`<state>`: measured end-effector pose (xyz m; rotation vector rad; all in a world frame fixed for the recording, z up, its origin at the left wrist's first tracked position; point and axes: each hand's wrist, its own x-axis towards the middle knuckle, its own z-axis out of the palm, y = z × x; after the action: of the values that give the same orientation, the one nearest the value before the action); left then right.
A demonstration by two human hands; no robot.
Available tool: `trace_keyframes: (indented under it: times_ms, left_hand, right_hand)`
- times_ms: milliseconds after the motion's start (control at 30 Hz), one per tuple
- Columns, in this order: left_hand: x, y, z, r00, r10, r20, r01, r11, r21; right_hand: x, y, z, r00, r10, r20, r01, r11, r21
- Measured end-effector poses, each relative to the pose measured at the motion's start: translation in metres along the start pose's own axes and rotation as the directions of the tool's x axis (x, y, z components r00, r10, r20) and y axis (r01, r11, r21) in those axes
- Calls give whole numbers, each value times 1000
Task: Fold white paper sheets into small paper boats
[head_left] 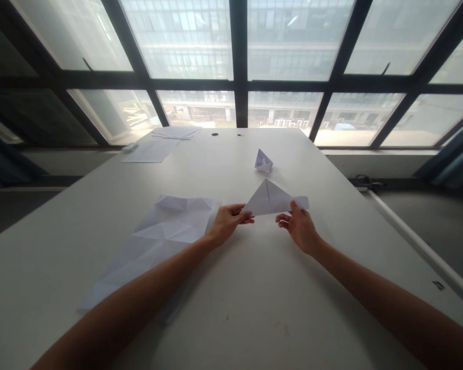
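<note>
Between my two hands a folded sheet of white paper [268, 199] is held up a little above the table. It has a pointed top with a crease down from the peak, and a flap sticks out at its right end. My left hand [230, 220] pinches its left corner between thumb and fingers. At the right end my right hand [300, 226] grips the lower edge, thumb on the near face and the other fingers curled below. Just beyond stands a small folded paper boat [263, 161].
A large creased sheet of paper [165, 231] lies left of my hands, partly under my left forearm. Flat papers [150, 150] rest at the table's far left, beside a small white object [130, 148]. The white table [247, 288] reaches toward the windows [285, 108].
</note>
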<state>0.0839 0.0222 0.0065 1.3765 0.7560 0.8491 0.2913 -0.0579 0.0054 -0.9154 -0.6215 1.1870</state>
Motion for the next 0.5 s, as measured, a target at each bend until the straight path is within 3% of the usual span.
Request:
trace_keyframes:
  times_ms: [100, 200, 500]
  left_hand:
    - [1, 0, 0, 1000, -10, 1, 10, 1000, 12]
    - [2, -2, -1, 1000, -14, 13, 14, 999, 37]
    - [6, -9, -2, 1000, -4, 1, 4, 998, 59]
  right_hand:
    - [1, -14, -25, 998, 64, 2, -64, 994, 93]
    - [3, -21, -43, 994, 100, -32, -97, 992, 82]
    - [6, -24, -50, 994, 102, -51, -100, 994, 40]
